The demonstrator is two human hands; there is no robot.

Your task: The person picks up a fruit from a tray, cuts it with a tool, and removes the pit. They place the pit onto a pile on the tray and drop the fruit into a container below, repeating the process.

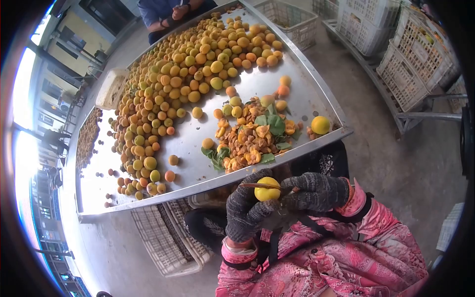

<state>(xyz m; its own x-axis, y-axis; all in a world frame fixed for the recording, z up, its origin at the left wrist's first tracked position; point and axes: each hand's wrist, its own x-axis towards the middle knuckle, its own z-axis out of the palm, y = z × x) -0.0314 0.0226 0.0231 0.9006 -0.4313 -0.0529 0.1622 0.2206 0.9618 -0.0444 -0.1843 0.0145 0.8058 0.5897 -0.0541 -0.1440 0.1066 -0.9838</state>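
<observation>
Both my hands wear dark grey knitted gloves and meet just below the near edge of the metal table (208, 182). My left hand (243, 210) is closed round a yellow apricot (267, 194), with fingers behind and below it. Closed on a thin knife (258, 185) is my right hand (316, 191); the dark blade lies across the top of the apricot and points left. The knife's handle is mostly hidden by the glove. On the table in front of my hands lies a heap of brown stones and split fruit (250, 137) with green leaves (271, 121).
A large pile of whole apricots (173, 79) covers much of the table. One bigger yellow fruit (320, 125) sits by the right corner. Across the table stands a person (166, 15). White crates (415, 64) are stacked at right; another crate (161, 237) is under the table.
</observation>
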